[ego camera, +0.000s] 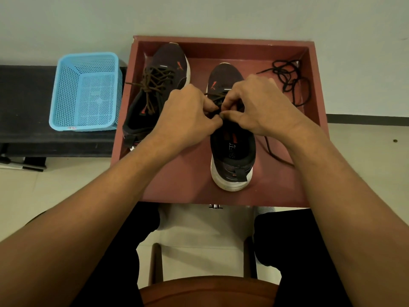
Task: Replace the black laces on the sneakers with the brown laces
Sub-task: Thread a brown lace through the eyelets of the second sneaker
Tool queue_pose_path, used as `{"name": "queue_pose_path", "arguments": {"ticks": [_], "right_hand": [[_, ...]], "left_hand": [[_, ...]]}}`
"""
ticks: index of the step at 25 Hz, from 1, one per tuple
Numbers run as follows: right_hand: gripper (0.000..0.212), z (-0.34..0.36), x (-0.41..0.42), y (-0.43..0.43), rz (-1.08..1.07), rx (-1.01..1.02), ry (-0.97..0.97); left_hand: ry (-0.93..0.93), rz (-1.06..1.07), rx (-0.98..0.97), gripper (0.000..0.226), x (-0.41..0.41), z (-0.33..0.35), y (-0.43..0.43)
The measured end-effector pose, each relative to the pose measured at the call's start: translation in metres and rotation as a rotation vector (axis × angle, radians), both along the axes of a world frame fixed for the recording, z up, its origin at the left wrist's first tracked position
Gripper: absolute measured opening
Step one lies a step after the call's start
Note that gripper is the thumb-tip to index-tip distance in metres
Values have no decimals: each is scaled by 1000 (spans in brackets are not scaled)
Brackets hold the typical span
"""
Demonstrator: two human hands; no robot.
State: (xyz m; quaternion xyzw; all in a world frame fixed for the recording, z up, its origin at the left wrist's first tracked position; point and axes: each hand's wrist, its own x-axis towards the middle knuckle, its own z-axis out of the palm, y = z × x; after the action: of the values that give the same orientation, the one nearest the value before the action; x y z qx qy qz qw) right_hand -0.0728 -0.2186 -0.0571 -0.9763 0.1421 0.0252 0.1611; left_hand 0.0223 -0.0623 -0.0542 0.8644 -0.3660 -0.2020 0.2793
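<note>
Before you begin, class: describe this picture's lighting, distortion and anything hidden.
Head view: soft light, no glare; the wide angle makes forearms loom large at the bottom; left hand and right hand hide most of the lace on the right-side sneaker.

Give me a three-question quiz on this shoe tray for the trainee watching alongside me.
1. True or false: the left sneaker already wears brown laces.
2. Where does the loose black lace lie? A inside the left sneaker; B in the tray's far right corner; C in its near left corner.
3. Fill in: the left hand and right hand both pinch a lace on the ___ sneaker.
Key: 1 true; 2 B; 3 right sneaker.
</note>
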Motion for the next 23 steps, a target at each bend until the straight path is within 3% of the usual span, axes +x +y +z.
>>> {"name": "queue_pose_path", "arguments": {"ticks": [7, 16, 23], "right_hand": [[7, 8, -1, 2, -70, 74, -69], [11, 13, -3, 7, -214, 166, -87], [14, 12, -5, 1, -160, 208, -23]], "left_hand": [[13, 6, -13, 18, 2, 0, 1], [237, 37, -23, 17, 10, -2, 0], [-90, -39, -29, 4, 9, -9, 0]]}}
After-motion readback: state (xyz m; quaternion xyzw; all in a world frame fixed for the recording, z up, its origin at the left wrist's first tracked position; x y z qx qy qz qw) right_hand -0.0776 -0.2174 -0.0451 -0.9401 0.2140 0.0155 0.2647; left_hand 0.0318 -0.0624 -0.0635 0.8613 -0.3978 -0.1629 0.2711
